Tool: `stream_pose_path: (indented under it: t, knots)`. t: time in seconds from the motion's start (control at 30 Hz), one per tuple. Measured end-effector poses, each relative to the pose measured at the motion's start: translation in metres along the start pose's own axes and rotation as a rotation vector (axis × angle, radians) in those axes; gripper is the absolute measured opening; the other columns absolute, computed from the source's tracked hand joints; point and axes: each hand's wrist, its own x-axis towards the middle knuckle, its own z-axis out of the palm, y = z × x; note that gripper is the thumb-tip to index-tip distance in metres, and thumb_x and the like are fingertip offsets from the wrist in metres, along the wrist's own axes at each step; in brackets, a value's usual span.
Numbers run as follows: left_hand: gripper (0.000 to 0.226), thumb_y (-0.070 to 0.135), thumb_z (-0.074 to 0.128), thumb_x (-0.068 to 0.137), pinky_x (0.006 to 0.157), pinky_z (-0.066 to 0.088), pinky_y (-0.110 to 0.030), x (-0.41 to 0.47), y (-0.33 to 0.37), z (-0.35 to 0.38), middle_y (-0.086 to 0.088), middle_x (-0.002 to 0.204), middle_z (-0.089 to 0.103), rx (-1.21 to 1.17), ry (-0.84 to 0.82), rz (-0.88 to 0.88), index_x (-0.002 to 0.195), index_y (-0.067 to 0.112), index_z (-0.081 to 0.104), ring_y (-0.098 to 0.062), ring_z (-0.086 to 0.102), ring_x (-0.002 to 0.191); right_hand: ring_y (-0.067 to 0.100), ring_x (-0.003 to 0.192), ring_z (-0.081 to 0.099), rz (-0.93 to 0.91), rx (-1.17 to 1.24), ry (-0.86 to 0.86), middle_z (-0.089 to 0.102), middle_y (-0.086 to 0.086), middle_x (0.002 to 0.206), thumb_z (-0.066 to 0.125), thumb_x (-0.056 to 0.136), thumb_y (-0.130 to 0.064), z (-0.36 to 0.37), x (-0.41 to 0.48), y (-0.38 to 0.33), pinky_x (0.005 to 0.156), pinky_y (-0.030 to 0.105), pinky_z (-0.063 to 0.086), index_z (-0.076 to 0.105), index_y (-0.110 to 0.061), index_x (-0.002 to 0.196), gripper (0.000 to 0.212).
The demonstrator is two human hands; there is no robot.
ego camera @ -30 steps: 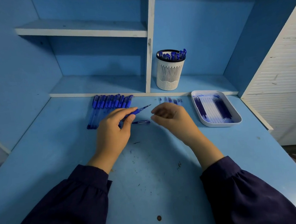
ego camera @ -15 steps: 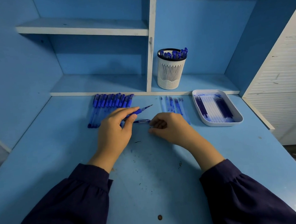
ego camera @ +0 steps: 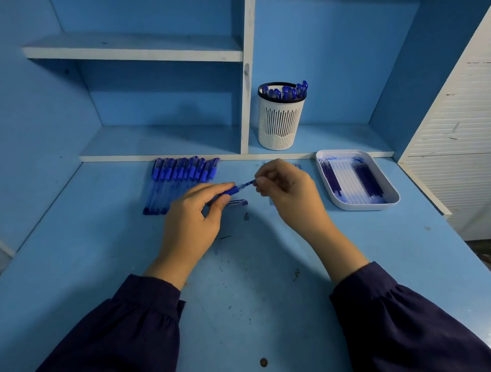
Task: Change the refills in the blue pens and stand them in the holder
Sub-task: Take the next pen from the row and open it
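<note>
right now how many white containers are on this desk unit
2: the slotted pen holder stands on the low shelf right of the divider, pens inside; the shallow tray lies on the desk at the right. No other seems hidden.

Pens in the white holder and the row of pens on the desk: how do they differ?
The pens in the holder stand upright; the row of pens lies flat, side by side. Only the tops of the pens in the holder show; the row of pens shows most of its length. The pens in the holder are on the low shelf; the row of pens is on the desk. Both are blue.
</note>
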Motion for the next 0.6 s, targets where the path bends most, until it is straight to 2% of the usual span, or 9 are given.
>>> stream_pose_path:
  t: [0.17,0.27,0.37,0.47,0.53,0.6]
  knots:
    - [0.023,0.014,0.066,0.093,0.073,0.049,-0.012,0.0,-0.001,0.0,0.006,0.105,0.071,0.0,0.015,0.012,0.115,0.014,0.073,-0.002,0.062,0.087,0.02,0.071,0.06,0.019,0.135,0.105,0.067,0.008,0.081,0.063,0.089,-0.001,-0.004,0.0,-0.006,0.069,0.027,0.049,0.064,-0.011,0.089,0.01]
    - [0.023,0.014,0.066,0.094,0.072,0.051,-0.015,0.0,0.0,-0.001,0.005,0.105,0.071,-0.006,0.031,0.046,0.116,0.012,0.073,-0.004,0.063,0.086,0.013,0.072,0.056,-0.001,0.214,0.133,0.062,0.004,0.079,0.068,0.086,-0.001,-0.002,-0.001,-0.01,0.069,0.021,0.046,0.065,-0.009,0.091,0.01]
    - [0.024,0.014,0.065,0.094,0.072,0.05,-0.012,0.001,0.002,-0.001,0.002,0.105,0.071,-0.02,0.041,0.084,0.117,0.008,0.072,-0.004,0.063,0.085,0.01,0.07,0.054,-0.038,0.243,0.236,0.059,0.003,0.076,0.065,0.088,0.001,-0.002,-0.001,-0.012,0.069,0.018,0.044,0.067,-0.006,0.091,0.008]
    - [0.025,0.015,0.064,0.094,0.065,0.045,-0.01,0.0,0.004,0.0,0.003,0.102,0.071,-0.015,0.039,0.099,0.118,0.008,0.071,-0.003,0.06,0.073,0.004,0.07,0.058,-0.024,0.286,0.34,0.064,-0.001,0.077,0.062,0.09,0.001,-0.001,-0.003,-0.013,0.071,0.016,0.047,0.071,-0.006,0.095,0.013]
    - [0.025,0.014,0.064,0.094,0.06,0.044,-0.011,0.0,0.005,0.001,0.005,0.1,0.07,0.001,0.041,0.103,0.118,0.009,0.071,-0.006,0.058,0.067,0.008,0.075,0.064,0.002,0.324,0.351,0.069,0.001,0.081,0.058,0.092,0.001,0.002,-0.005,-0.014,0.075,0.018,0.051,0.071,-0.007,0.099,0.017]
    - [0.025,0.013,0.065,0.094,0.062,0.043,-0.009,-0.001,0.005,0.002,0.005,0.1,0.07,0.019,0.047,0.103,0.118,0.009,0.071,0.0,0.057,0.069,0.014,0.081,0.068,0.012,0.342,0.34,0.071,0.009,0.086,0.054,0.094,0.002,0.005,-0.005,-0.013,0.076,0.021,0.054,0.07,-0.004,0.102,0.019]
